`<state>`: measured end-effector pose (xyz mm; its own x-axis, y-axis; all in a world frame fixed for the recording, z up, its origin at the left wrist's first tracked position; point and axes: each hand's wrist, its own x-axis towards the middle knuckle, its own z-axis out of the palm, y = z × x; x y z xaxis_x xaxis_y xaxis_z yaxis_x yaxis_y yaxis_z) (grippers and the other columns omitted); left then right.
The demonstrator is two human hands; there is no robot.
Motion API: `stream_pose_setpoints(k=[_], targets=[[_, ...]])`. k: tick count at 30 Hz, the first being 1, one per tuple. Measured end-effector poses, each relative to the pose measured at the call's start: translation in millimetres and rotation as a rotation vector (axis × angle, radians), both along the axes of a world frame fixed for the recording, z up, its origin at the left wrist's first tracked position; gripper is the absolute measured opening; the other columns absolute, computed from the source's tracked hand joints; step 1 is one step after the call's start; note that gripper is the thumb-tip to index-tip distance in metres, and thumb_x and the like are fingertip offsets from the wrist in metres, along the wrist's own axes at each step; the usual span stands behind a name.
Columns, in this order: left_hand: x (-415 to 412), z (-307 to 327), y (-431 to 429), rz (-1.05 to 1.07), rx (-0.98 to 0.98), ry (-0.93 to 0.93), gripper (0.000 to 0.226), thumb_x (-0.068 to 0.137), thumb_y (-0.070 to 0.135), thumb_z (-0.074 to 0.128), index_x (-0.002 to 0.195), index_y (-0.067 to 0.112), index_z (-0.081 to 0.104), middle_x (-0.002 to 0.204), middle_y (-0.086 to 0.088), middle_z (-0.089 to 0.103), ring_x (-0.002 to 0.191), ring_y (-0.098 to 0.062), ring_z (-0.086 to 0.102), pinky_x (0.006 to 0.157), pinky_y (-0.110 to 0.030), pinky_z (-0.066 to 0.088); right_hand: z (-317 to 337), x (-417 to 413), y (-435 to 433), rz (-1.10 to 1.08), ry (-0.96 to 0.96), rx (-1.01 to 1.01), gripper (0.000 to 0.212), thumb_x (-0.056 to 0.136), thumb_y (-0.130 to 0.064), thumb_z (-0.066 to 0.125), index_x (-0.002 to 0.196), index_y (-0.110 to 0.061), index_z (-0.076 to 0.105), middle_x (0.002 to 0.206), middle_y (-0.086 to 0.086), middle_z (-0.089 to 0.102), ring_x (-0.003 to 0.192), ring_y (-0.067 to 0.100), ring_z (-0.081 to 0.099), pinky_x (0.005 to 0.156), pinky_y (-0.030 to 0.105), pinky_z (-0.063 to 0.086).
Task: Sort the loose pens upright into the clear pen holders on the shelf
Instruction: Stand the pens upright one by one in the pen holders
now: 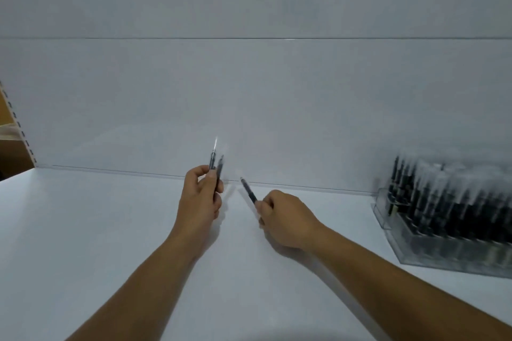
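Awaiting one combined transfer to the pen holder (385,212), presumably, two pens (216,167) are pinched upright by the left grip (201,198), a third pen (249,193) by the right grip (286,219).

Wide open over the left half of the shelf (83,230) and along its front edge. Closed off behind by the back panel (249,91). Blocked toward the right edge by a clear pen holder (412,253) crammed with upright pens (457,210).
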<state>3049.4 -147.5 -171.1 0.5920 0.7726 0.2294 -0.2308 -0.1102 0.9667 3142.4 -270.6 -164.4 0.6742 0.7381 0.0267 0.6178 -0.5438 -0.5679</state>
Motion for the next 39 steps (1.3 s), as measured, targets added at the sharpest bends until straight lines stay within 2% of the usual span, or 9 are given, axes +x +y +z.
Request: stream_pose_setpoints(k=[3,7,12,16,21,25,31,35,39], targets=[[-2,5,-13,-0.02,0.109,0.027,0.007,0.102,0.023,0.043,0.104,0.022,0.05,0.073,0.0,0.053,0.045,-0.006,0.035,0.042,-0.018,0.028,12,-10,-53,-0.046,0.138,0.165,0.024,0.102,-0.034,0.04,0.085,-0.021,0.051,0.094,-0.008,0.068,0.078,0.007,0.06,0.07,0.023,0.044],[-5,17,-53,-0.116,0.177,0.025,0.007,0.102,0.023,0.043,0.104,0.02,0.049,0.071,0.002,0.053,0.046,-0.008,0.034,0.044,-0.019,0.027,24,-24,-114,-0.063,0.112,0.264,0.023,0.102,-0.036,0.04,0.095,-0.019,0.054,0.083,-0.015,0.062,0.065,-0.002,0.05,0.057,0.013,0.037],[-2,13,-134,-0.178,0.104,-0.107,0.008,0.101,0.019,0.043,0.101,0.016,0.05,0.064,0.001,0.051,0.044,-0.008,0.03,0.041,-0.017,0.025,24,-25,-176,-0.015,0.125,0.473,0.014,0.1,-0.032,0.05,0.09,-0.026,0.057,0.074,-0.012,0.064,0.059,0.0,0.049,0.062,0.021,0.042],[10,16,-185,-0.232,0.077,-0.158,0.009,0.101,0.019,0.042,0.1,0.013,0.049,0.064,-0.001,0.051,0.043,-0.009,0.029,0.042,-0.018,0.024,24,-9,-220,0.024,0.148,0.581,0.015,0.099,-0.025,0.052,0.105,-0.037,0.058,0.078,-0.008,0.067,0.053,0.0,0.047,0.054,0.015,0.038],[36,25,-246,-0.358,0.102,-0.19,0.008,0.101,0.019,0.043,0.101,0.013,0.048,0.066,-0.001,0.052,0.044,-0.009,0.029,0.042,-0.019,0.024,38,24,-270,-0.034,0.028,0.663,0.008,0.096,-0.024,0.056,0.1,-0.03,0.059,0.081,0.002,0.068,0.053,0.002,0.052,0.052,0.014,0.041],[73,21,-295,-0.42,0.054,-0.215,0.009,0.101,0.019,0.043,0.098,0.012,0.048,0.068,-0.004,0.051,0.043,-0.006,0.033,0.042,-0.017,0.027,53,51,-315,-0.14,-0.061,0.727,0.006,0.094,-0.027,0.06,0.099,-0.029,0.058,0.08,0.008,0.069,0.066,0.025,0.061,0.058,0.034,0.049],[125,26,-371,-0.61,0.051,-0.253,0.006,0.1,0.017,0.043,0.099,0.015,0.048,0.069,-0.003,0.052,0.044,-0.008,0.034,0.042,-0.019,0.029,50,102,-387,-0.455,-0.246,0.791,0.011,0.092,-0.027,0.063,0.101,-0.023,0.059,0.072,-0.003,0.065,0.058,0.001,0.055,0.052,0.016,0.045],[133,12,-394,-0.671,0.02,-0.244,0.007,0.099,0.011,0.043,0.102,0.006,0.046,0.065,-0.005,0.049,0.044,-0.007,0.034,0.041,-0.015,0.029,43,122,-409,-0.578,-0.267,0.844,0.009,0.089,-0.025,0.067,0.095,-0.025,0.061,0.081,-0.009,0.065,0.071,0.009,0.061,0.064,0.027,0.052],[133,1,-393,-0.661,-0.049,-0.203,0.01,0.1,0.012,0.042,0.102,0.004,0.047,0.066,-0.007,0.048,0.042,-0.004,0.035,0.041,-0.014,0.027,38,133,-414,-0.635,-0.339,0.723,0.021,0.09,-0.029,0.065,0.111,-0.027,0.059,0.083,-0.013,0.064,0.074,0.005,0.061,0.068,0.029,0.051]])
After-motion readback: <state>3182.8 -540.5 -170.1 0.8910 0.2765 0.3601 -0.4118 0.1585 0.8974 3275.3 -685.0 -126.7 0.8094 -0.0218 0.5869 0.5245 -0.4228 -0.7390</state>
